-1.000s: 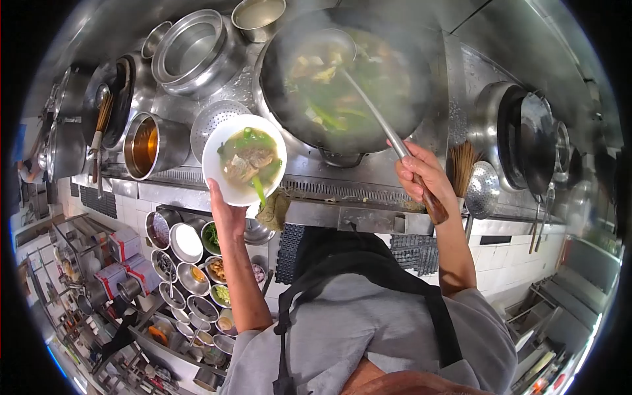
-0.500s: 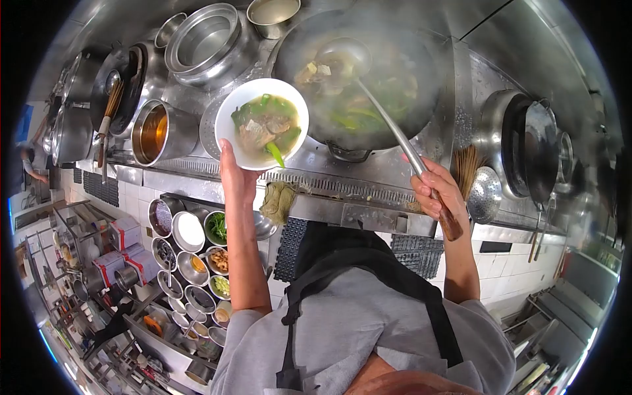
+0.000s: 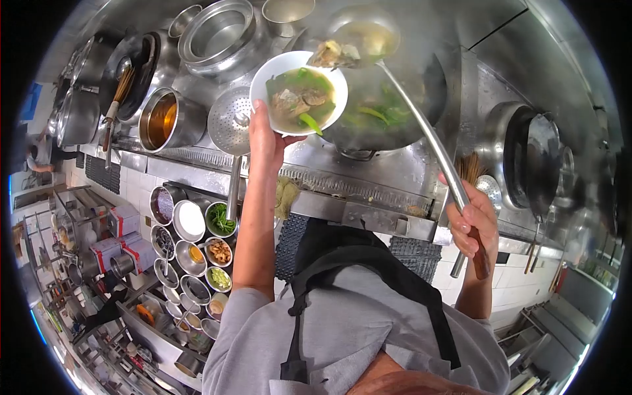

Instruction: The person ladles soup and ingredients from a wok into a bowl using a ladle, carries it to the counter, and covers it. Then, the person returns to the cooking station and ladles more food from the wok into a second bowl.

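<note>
My left hand [image 3: 266, 139] is closed on the lower left side of a white bowl [image 3: 261, 76]. Broth, green leaves and pieces that look like fish fill much of it, and a green stalk lies at the lower rim. Wrapped round the wooden end of a long metal ladle [image 3: 421, 117] is my right hand [image 3: 475, 220]. The ladle's head carries broth and chunks at the bowl's upper right rim; whether they touch is unclear. Behind and below sits a steaming wok [image 3: 431, 85] with greens in liquid.
A perforated skimmer [image 3: 227, 122] lies left of the bowl, beside a pot of amber liquid [image 3: 179, 137]. A large metal pot [image 3: 197, 49] stands farther back. Several ingredient tins, one with chopped greens [image 3: 220, 218], are at lower left. Another wok [image 3: 543, 164] is at right.
My left hand has brought the bowl right and farther over the wok. The ladle's head has risen from the wok to the bowl's rim, while my right hand has shifted right and nearer me.
</note>
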A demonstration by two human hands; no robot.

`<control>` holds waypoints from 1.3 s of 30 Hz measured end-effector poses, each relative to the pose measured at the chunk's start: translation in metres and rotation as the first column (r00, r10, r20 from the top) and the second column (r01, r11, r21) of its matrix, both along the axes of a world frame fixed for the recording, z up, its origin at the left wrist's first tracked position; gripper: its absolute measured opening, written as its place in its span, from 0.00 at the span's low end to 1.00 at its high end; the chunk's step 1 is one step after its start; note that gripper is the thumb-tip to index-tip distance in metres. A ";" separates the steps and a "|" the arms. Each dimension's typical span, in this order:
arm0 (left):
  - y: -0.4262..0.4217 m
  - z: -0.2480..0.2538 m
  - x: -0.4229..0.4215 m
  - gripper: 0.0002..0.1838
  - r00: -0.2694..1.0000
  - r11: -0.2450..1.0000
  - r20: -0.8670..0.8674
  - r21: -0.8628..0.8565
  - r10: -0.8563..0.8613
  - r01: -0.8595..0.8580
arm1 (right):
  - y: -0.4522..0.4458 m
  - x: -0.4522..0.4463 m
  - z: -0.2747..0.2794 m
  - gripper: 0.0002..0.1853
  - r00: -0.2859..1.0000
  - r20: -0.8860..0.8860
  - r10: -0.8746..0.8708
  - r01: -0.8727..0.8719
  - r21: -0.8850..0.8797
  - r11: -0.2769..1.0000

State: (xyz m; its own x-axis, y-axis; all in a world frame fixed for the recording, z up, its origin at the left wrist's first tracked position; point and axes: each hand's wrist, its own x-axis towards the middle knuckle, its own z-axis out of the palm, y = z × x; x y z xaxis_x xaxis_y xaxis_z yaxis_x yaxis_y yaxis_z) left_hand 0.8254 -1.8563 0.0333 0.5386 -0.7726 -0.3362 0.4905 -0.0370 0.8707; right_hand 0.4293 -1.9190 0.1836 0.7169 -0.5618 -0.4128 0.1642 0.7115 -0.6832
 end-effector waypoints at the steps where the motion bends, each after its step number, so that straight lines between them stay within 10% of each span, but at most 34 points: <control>1: -0.005 -0.002 -0.004 0.39 1.000 1.000 -0.008 -0.003 0.002 -0.002 | 0.002 -0.001 0.000 0.35 1.000 0.009 0.004 -0.004 0.029 1.000; 13: -0.005 -0.008 -0.021 0.43 0.996 0.996 -0.023 0.018 -0.089 0.090 | 0.027 -0.002 -0.017 0.38 0.821 -0.519 0.239 -0.366 -0.156 0.917; 16: 0.008 -0.007 -0.021 0.44 0.996 0.997 -0.043 -0.029 -0.072 0.071 | 0.032 -0.006 -0.034 0.39 0.755 -0.655 -0.034 -0.502 -0.610 0.613; 17: 0.012 -0.007 -0.020 0.44 0.997 0.998 -0.042 -0.023 -0.063 0.062 | 0.030 -0.006 -0.024 0.39 0.687 -0.726 0.025 -0.523 -0.471 0.710; 30: 0.073 -0.004 0.001 0.43 0.983 0.983 0.011 0.015 0.182 -0.182 | 0.002 -0.025 -0.136 0.36 0.512 -0.690 -0.511 -0.327 -0.707 0.628; 39: 0.099 -0.006 -0.004 0.39 0.971 0.967 -0.019 0.095 0.238 -0.236 | 0.026 0.000 -0.120 0.34 0.860 -0.455 -0.231 0.127 -0.247 0.961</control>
State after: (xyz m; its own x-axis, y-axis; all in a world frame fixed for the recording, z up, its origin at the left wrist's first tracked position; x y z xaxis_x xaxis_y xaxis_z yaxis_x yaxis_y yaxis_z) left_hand 0.8216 -1.7575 0.0271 0.6912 -0.5892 -0.4184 0.5206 0.0045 0.8538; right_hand 0.4292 -1.8930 0.0636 0.3406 -0.7693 -0.5406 -0.1063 0.5397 -0.8351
